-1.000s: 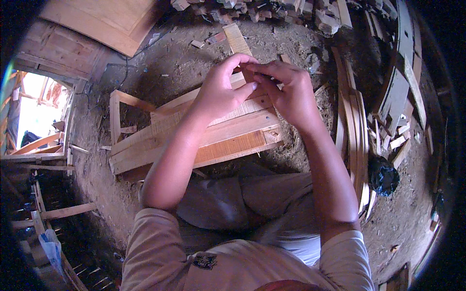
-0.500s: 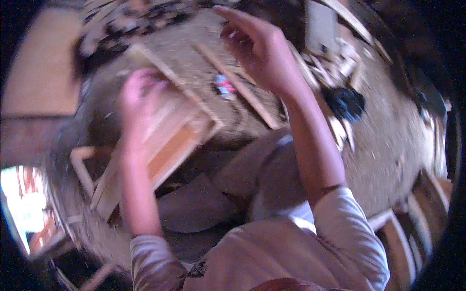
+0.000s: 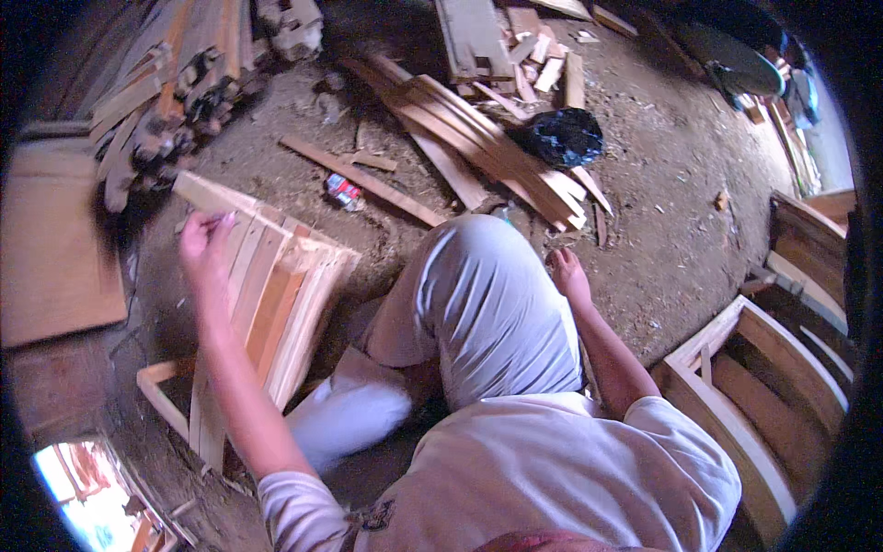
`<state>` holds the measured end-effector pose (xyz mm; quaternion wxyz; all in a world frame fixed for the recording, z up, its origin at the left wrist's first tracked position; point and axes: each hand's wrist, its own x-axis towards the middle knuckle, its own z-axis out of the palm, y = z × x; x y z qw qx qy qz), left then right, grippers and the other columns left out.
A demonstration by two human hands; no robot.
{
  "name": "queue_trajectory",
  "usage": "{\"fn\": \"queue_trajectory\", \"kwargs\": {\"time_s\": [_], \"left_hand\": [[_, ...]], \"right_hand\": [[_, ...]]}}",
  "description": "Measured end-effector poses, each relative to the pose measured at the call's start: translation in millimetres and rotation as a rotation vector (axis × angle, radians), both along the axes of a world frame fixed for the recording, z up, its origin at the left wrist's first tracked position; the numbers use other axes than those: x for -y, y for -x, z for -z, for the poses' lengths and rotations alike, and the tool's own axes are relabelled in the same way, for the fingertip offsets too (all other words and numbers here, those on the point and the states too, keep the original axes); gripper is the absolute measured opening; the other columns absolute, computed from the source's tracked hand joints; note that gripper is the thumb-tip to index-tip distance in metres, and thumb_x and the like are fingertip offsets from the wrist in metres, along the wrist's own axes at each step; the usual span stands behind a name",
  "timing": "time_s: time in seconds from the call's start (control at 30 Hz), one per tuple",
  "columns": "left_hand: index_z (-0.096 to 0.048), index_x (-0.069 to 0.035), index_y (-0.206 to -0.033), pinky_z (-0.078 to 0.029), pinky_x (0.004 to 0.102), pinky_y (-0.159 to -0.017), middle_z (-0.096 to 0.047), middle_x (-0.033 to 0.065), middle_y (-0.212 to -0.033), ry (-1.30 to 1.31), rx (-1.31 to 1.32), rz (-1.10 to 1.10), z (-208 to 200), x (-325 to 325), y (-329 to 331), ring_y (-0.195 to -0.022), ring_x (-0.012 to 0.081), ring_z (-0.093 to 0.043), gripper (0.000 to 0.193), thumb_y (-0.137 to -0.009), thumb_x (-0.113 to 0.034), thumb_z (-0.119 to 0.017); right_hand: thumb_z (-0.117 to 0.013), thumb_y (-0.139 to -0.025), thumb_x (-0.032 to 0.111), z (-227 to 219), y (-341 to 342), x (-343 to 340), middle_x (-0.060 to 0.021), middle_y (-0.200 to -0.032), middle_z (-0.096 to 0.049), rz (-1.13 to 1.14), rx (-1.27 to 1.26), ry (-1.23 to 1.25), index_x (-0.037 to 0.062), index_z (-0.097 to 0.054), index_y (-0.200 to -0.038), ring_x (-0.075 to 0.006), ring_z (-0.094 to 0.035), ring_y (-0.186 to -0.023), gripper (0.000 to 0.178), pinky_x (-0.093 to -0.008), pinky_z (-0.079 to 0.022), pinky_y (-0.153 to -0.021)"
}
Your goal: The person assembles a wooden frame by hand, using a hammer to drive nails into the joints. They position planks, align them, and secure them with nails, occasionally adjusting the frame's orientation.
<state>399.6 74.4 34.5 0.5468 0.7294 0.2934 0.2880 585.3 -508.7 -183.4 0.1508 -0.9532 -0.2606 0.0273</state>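
A slatted wooden piece (image 3: 246,281), built of pale and orange-brown boards, leans at a slant on the left of my legs. Across its far end runs a pale wood strip (image 3: 216,195). My left hand (image 3: 204,247) is at that end, beside the strip, with thumb and fingertips pinched together; whatever is between them is too small to tell. Low beside my raised knee (image 3: 487,285) is my right hand (image 3: 570,276), its fingers bent and drawn together. The knee hides part of it, and I cannot see what it holds, if anything.
Long boards (image 3: 487,138) lie stacked ahead, near a black plastic bag (image 3: 566,138). A single batten (image 3: 359,179) and a small red-and-white packet (image 3: 344,190) rest on the dirt floor. Curved wooden frames (image 3: 736,396) stand at right; a wood pile (image 3: 175,101) sits far left.
My right hand has dropped from high in front to beside my knee. My left hand has shifted left along the wooden piece's end. The view has swung, showing more boards ahead.
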Motion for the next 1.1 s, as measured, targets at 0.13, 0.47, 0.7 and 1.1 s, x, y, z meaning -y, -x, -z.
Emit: {"fn": "queue_trajectory", "kwargs": {"time_s": [0.13,0.47,0.7,1.1], "left_hand": [[-0.068,-0.004,-0.097,-0.051,0.0281,-0.083,-0.069,0.0042,-0.092,-0.040,-0.007,-0.020,9,-12,5,-0.087,0.0121,-0.064,0.017,-0.084,-0.009,-0.078],[-0.070,-0.004,-0.083,-0.052,0.0276,-0.073,-0.070,0.0014,-0.079,-0.139,0.107,0.032,13,-2,-18,-0.077,0.0089,-0.064,0.013,-0.080,-0.009,-0.081],[-0.074,-0.003,-0.085,-0.049,0.0259,-0.059,-0.072,0.0034,-0.075,-0.051,0.065,-0.008,7,5,-14,-0.067,0.0070,-0.063,0.013,-0.081,-0.012,-0.082],[-0.077,-0.002,-0.085,-0.055,0.0322,-0.072,-0.076,0.0095,-0.080,-0.180,-0.003,-0.040,-9,16,-12,-0.073,0.0162,-0.070,0.018,-0.081,-0.018,-0.084]], "right_hand": [[-0.048,-0.101,0.030,-3,4,-11,-0.0173,-0.127,-0.063,0.000,-0.165,0.106,0.0130,-0.049,-0.138,-0.0385,-0.068,-0.101,0.041,-0.0486,-0.057,-0.083],[-0.032,-0.107,0.050,38,-54,38,-0.0294,-0.115,-0.067,0.141,-0.539,0.192,0.0041,-0.046,-0.143,-0.0454,-0.063,-0.113,0.060,-0.0536,-0.052,-0.090],[-0.059,-0.098,0.019,-125,-55,-55,-0.0111,-0.088,-0.067,-0.081,-0.295,-0.061,0.0077,-0.056,-0.132,-0.0183,-0.062,-0.081,0.036,-0.0347,-0.052,-0.071],[-0.055,-0.102,0.013,-353,-68,-298,-0.0068,-0.091,-0.066,-0.643,-0.367,-0.102,0.0025,-0.055,-0.137,-0.0123,-0.059,-0.074,0.036,-0.0299,-0.050,-0.068]]}}
